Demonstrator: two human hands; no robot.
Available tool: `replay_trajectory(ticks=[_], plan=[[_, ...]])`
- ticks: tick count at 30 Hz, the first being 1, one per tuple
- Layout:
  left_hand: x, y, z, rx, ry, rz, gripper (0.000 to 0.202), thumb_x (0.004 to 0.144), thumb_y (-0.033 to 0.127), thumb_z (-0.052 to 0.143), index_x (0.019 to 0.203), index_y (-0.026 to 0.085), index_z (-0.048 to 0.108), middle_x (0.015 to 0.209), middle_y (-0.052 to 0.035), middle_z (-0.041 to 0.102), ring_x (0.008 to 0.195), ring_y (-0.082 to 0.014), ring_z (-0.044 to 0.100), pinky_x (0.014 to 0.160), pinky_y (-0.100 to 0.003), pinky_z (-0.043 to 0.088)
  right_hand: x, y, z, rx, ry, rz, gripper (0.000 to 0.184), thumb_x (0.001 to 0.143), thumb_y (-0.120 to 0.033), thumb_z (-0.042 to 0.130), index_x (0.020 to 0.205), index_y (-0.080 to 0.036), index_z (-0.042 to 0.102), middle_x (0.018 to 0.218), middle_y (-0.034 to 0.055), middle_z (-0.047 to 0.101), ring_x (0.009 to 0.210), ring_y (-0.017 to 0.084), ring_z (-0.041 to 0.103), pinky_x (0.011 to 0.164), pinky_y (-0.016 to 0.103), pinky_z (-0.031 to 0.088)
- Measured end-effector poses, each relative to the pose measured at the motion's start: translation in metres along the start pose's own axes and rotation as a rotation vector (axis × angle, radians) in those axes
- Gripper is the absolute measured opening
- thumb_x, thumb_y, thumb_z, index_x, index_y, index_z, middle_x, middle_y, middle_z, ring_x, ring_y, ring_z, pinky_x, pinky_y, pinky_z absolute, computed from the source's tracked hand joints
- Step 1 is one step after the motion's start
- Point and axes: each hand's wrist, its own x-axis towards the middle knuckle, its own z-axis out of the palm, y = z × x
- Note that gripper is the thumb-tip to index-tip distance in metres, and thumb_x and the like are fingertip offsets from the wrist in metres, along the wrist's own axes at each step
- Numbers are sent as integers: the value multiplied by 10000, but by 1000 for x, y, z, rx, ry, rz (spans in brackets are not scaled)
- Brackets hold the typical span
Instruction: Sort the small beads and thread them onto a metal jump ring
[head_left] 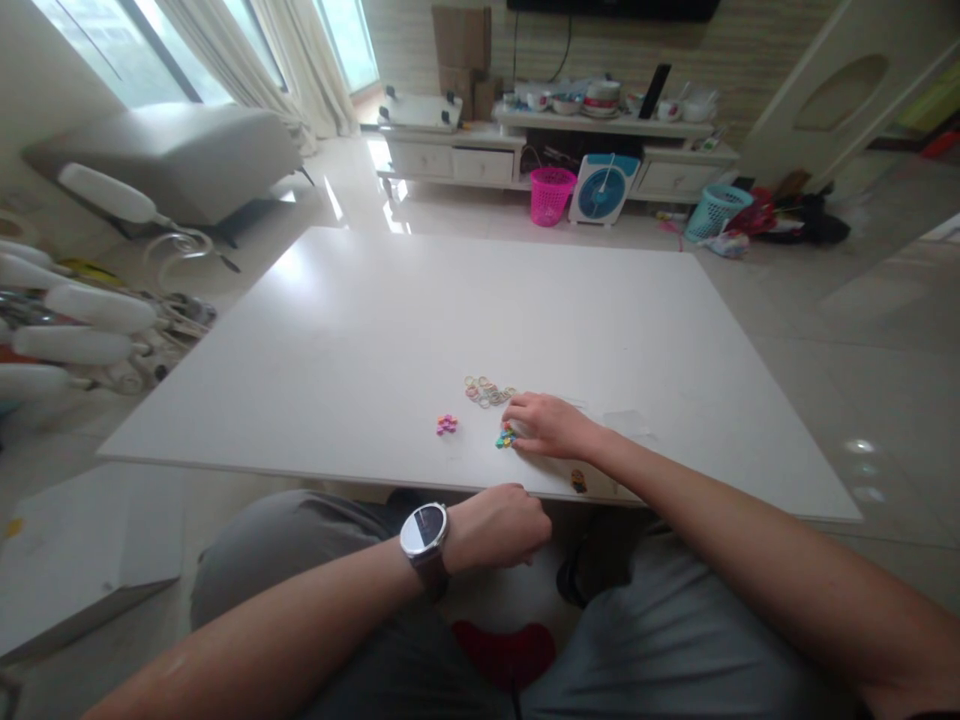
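My right hand [551, 425] rests low over the tabletop, fingers and thumb curled around a small cluster of blue, green and yellow pieces [505, 439]; part of the cluster is hidden beneath the fingers. Just beyond those fingertips lies a loose pile of pale and pinkish rings [484, 392], like small rubber bands. A cluster of pink and orange pieces [447, 425] sits to the left, apart from both hands. My left hand [499, 527], with a round watch [424, 530] on its wrist, is curled at the table's near edge; the inside of its palm is hidden.
The white table [390, 330] spans the middle of the view. A small brown and yellow figure [578, 481] lies near its front edge, and a clear sheet [628, 423] is beyond my right forearm. Across the floor stand a pink basket [551, 197] and a box fan [602, 190].
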Motion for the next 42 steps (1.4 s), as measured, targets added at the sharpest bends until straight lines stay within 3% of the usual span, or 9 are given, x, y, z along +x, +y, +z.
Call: replay_trajectory(ticks=[5,8,11,15,19,23,28,34,42], plan=[[1,-1,0,-13,5,-1,176,825,335,747,741,182,723,720,-48,747,672,-209,704,631,-334,486,-3,-7,-11,-10,41,21,105,901,-220,634,982,-172,680,1016,77,660,947,216,593,830,309,415],[-1,0,0,-31,7,-3,135,863,235,690,746,181,730,725,-49,751,671,-201,704,641,-327,486,-8,-7,-25,-8,107,64,100,907,-213,619,969,-172,685,992,74,676,940,214,599,840,311,420],[-3,3,-2,-35,-2,-1,123,830,124,674,737,176,735,733,-53,756,644,-193,687,614,-315,469,-16,1,-39,37,201,173,93,874,-189,631,943,-172,692,953,60,686,900,200,607,818,299,430],[-3,7,-6,-66,-44,24,83,808,211,736,737,177,762,711,-68,754,610,-184,660,587,-299,451,-27,11,-50,89,291,325,87,842,-167,621,887,-178,695,861,31,679,823,177,608,769,283,432],[1,6,-4,-81,-38,19,119,785,278,780,750,167,754,724,-79,751,652,-183,674,634,-286,465,-33,12,-47,45,304,381,83,846,-186,617,876,-181,694,875,36,692,847,187,612,775,290,426],[3,5,-2,-90,-20,34,73,833,176,698,770,180,735,760,-56,760,695,-170,685,677,-279,473,-37,15,-45,29,268,393,91,849,-197,615,877,-180,700,905,49,701,870,193,613,786,292,430],[2,10,-10,-53,-58,37,99,806,125,680,730,166,728,749,-72,758,630,-176,660,599,-293,455,-41,20,-49,54,244,406,98,839,-183,614,873,-172,706,899,55,704,870,198,613,788,295,431],[4,10,-12,-82,-5,64,149,767,263,788,676,165,723,668,-68,732,600,-195,655,560,-306,434,-43,5,-46,82,197,292,75,857,-162,621,866,-163,695,905,62,691,870,198,604,804,302,430],[3,11,4,-86,-6,71,145,830,126,656,718,177,733,684,-56,735,601,-192,650,583,-309,453,-46,-35,-53,105,25,37,97,905,-145,600,871,-160,689,894,73,652,848,192,583,761,293,407]])
